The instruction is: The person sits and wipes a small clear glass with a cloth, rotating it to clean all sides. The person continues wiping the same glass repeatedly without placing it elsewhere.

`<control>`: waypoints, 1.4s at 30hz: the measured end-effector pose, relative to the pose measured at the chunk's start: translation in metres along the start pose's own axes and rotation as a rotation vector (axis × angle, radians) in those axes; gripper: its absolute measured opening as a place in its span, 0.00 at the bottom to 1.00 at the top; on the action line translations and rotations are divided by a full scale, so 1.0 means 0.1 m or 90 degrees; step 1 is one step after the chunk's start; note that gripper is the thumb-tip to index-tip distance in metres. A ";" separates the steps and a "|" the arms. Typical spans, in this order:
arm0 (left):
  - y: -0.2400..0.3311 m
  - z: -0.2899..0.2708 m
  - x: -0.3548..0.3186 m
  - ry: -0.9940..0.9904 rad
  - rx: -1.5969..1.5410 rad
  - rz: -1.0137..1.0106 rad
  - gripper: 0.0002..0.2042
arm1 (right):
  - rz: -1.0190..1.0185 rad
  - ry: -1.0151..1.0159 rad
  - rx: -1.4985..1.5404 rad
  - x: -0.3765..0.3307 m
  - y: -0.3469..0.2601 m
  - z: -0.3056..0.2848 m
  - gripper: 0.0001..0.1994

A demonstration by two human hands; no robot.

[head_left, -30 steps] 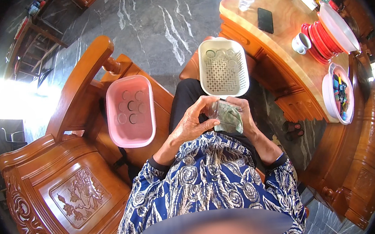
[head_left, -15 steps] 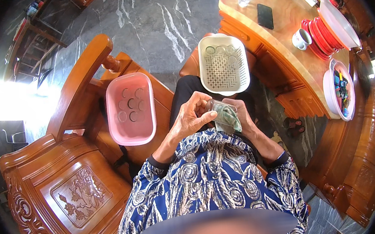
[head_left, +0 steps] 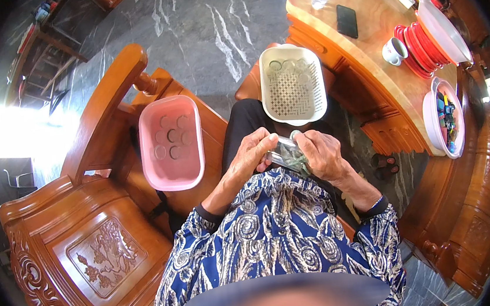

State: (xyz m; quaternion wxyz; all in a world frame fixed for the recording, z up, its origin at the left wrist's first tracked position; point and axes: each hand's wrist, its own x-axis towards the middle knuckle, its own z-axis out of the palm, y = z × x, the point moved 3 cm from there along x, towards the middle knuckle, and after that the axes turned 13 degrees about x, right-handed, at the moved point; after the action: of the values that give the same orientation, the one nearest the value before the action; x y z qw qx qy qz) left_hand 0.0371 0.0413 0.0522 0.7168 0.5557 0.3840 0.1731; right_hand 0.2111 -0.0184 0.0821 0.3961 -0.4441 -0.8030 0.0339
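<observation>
In front of my belly, my left hand is closed round a clear drinking glass. My right hand pinches a green cloth at the glass, thumb and fingers bent at its rim. Part of the cloth shows through the glass wall; the rest is hidden by the fingers. Beyond my hands, a cream-white basket with a slotted bottom holds several clear glasses at its far end. To the left stands a pink basin with several round glasses on its bottom.
At the right, a wooden table bears a dark phone, a white cup, red plates and a pale tub of small items. A carved wooden chair is at my left. Grey marbled floor lies ahead.
My right hand has come up and round to the glass rim, its back now showing. The glass has turned, and less of the cloth hangs out. Basin and basket stay put.
</observation>
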 end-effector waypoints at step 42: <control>0.01 0.05 0.01 -0.068 0.019 0.155 0.21 | -0.003 0.013 0.077 -0.04 0.03 -0.09 0.19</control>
State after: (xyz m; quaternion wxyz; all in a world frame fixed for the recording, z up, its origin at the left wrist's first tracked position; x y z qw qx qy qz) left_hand 0.0414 0.0388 0.0529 0.7016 0.6169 0.2778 0.2235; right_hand 0.2205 -0.0223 0.0841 0.4305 -0.4173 -0.7966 0.0771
